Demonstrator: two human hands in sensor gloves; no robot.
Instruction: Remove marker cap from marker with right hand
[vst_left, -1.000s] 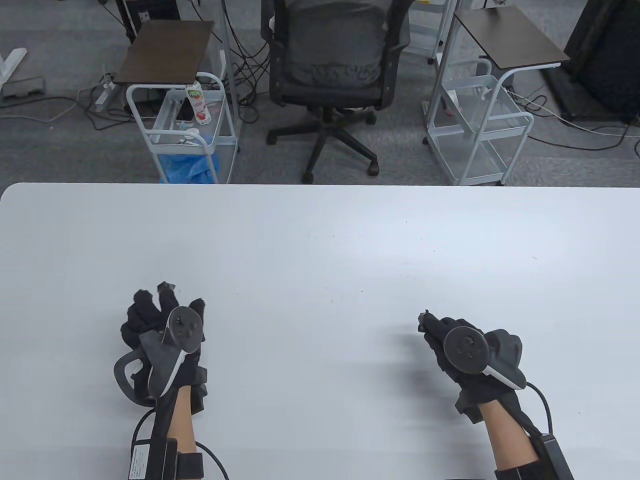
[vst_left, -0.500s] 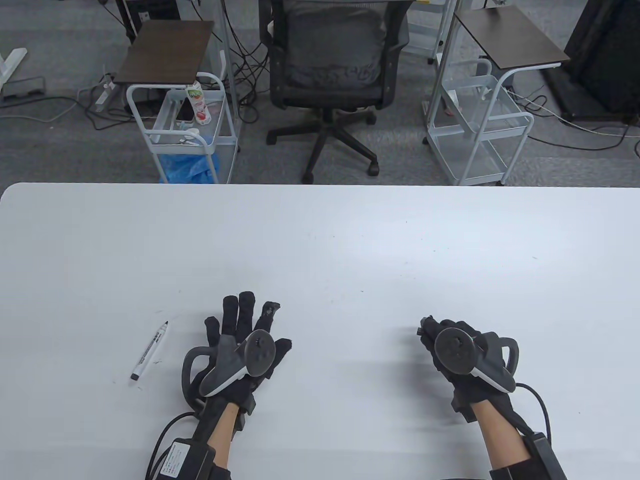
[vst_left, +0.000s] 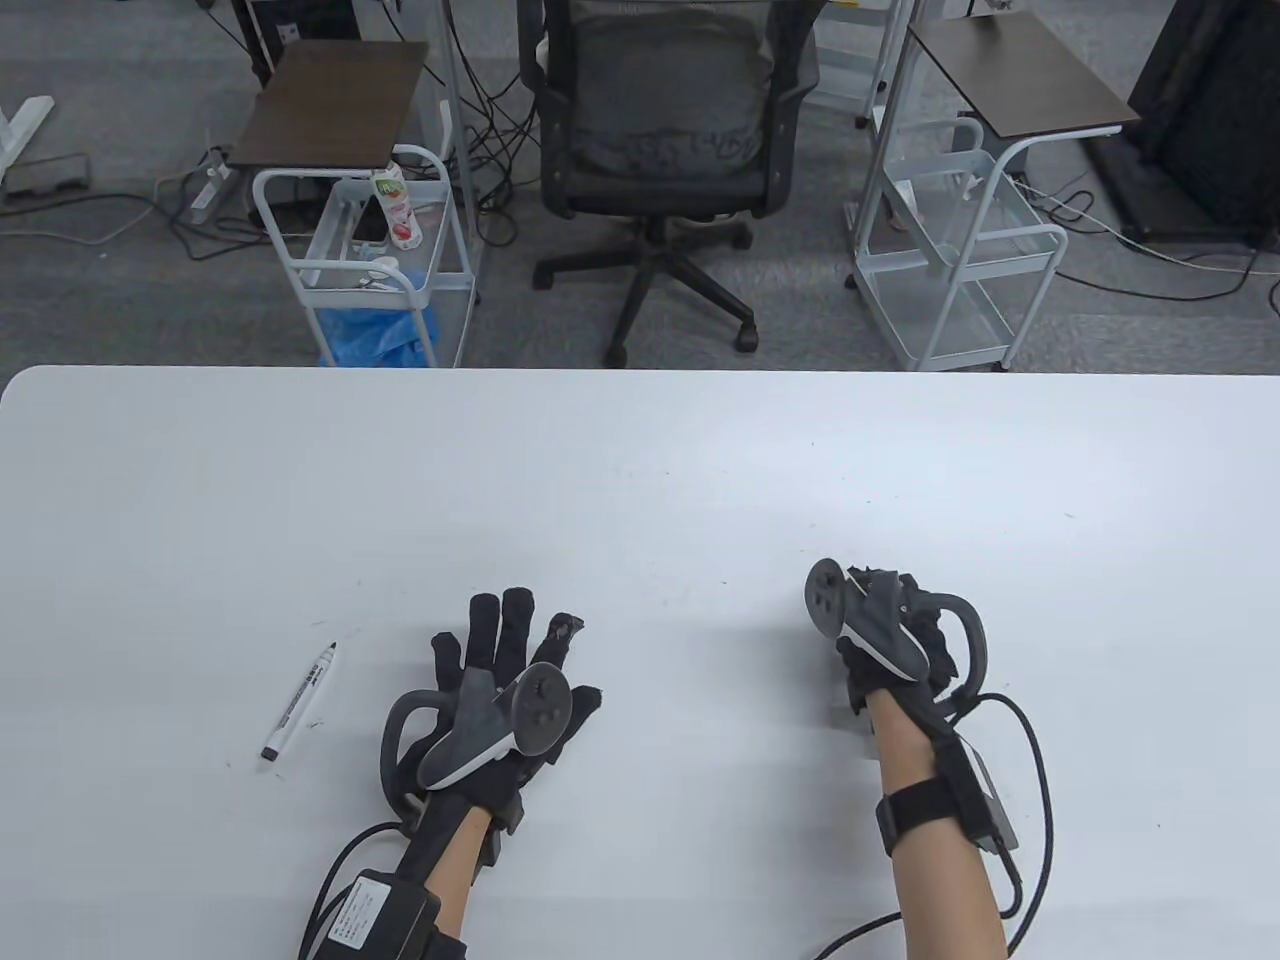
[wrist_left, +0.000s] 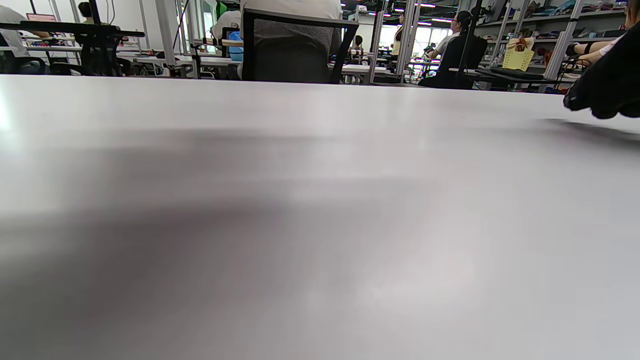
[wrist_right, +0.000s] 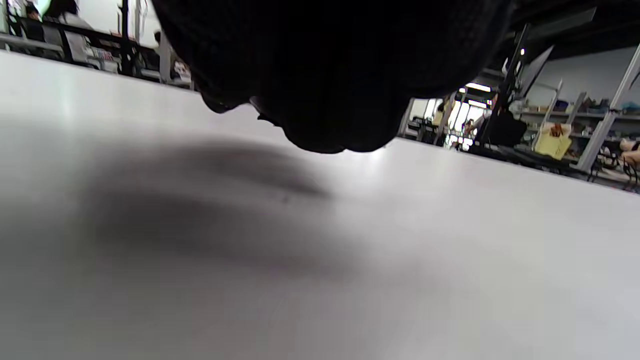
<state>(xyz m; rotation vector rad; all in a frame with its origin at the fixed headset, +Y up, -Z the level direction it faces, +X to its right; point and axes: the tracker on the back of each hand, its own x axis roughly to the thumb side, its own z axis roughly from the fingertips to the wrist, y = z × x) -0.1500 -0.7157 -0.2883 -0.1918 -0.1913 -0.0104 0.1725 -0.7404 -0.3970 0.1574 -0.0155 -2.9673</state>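
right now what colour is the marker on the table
White barrel with dark print and a black end, lying on the table; the marker shows best in the table view.

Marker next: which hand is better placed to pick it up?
Left. The marker lies just left of the left hand, which is flat and open. The right hand is far across the table, fingers curled.

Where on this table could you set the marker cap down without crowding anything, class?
The widest bare stretch of the table runs from its far edge down to the hands. A smaller patch lies between the left hand and the right hand. Space is tighter at the near left, where the marker lies beside the left hand.
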